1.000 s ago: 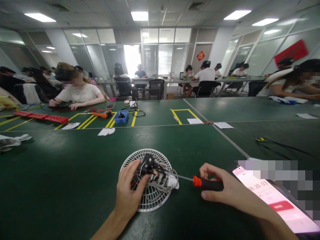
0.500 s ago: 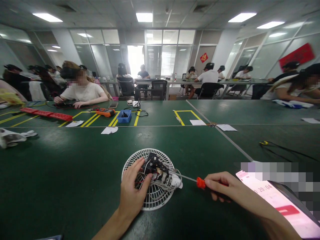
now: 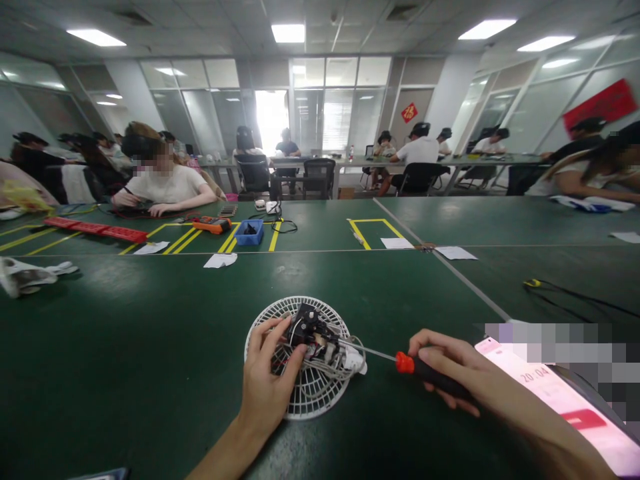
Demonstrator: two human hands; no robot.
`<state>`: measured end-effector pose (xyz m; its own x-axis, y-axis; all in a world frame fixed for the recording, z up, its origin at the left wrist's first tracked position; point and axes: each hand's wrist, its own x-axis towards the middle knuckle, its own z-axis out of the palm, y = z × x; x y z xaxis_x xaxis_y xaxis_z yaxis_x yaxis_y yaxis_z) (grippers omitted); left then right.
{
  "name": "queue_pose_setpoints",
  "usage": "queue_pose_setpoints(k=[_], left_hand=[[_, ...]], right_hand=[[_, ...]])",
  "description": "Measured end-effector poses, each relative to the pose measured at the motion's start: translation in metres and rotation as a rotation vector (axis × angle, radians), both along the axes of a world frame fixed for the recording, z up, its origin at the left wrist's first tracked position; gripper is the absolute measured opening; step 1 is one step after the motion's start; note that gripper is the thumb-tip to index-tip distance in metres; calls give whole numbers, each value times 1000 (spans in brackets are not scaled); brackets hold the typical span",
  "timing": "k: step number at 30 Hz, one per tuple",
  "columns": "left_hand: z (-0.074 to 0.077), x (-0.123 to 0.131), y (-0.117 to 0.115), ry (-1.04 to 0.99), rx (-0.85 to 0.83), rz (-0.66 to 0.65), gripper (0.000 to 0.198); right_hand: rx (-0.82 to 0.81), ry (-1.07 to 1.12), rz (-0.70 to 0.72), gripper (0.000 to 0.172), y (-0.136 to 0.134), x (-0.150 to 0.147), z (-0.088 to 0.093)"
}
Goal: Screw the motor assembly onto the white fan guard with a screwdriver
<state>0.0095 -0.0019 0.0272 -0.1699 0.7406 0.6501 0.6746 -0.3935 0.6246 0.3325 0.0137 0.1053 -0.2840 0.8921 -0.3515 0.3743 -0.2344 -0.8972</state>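
A round white fan grille (image 3: 280, 310) lies flat on the green table just in front of me. On it sits a black motor assembly with wires and a white part (image 3: 320, 343). My left hand (image 3: 267, 380) rests on the grille and grips the left side of the assembly with thumb and fingers. My right hand (image 3: 450, 377) is closed round the black handle of a screwdriver (image 3: 405, 363) with a red collar. Its metal shaft runs left and its tip is at the assembly.
A phone with a pink screen (image 3: 565, 407) lies at my right. A black and yellow cable (image 3: 560, 293) runs further right. A blue bin (image 3: 249, 233), an orange meter (image 3: 213, 225), red strips (image 3: 95, 229) and paper slips lie across the table. Several people sit at tables around.
My right hand has shifted its hold on the screwdriver handle, and the handle sits slightly further right and lower. My left hand stays on the assembly. The view has drifted a little.
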Motion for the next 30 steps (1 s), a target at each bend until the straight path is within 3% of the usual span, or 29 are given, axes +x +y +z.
queue_pose_setpoints(k=[8,10,16,22,30], left_hand=[[-2,1,0,-39,-6,13,36],[-3,1,0,-37,-4,23,37],[-4,2,-1,-41,-2,23,39],[-4,3,-2,-54,-11,39,38],[-3,4,-1,-92,-37,43,39]], right_hand=[[275,35,-64,44,6,6,4],[260,48,-66,45,6,4,2],[-39,2,-11,54,4,2,-9],[59,17,-41,59,7,4,-7],[178,5,-69,50,8,3,1]])
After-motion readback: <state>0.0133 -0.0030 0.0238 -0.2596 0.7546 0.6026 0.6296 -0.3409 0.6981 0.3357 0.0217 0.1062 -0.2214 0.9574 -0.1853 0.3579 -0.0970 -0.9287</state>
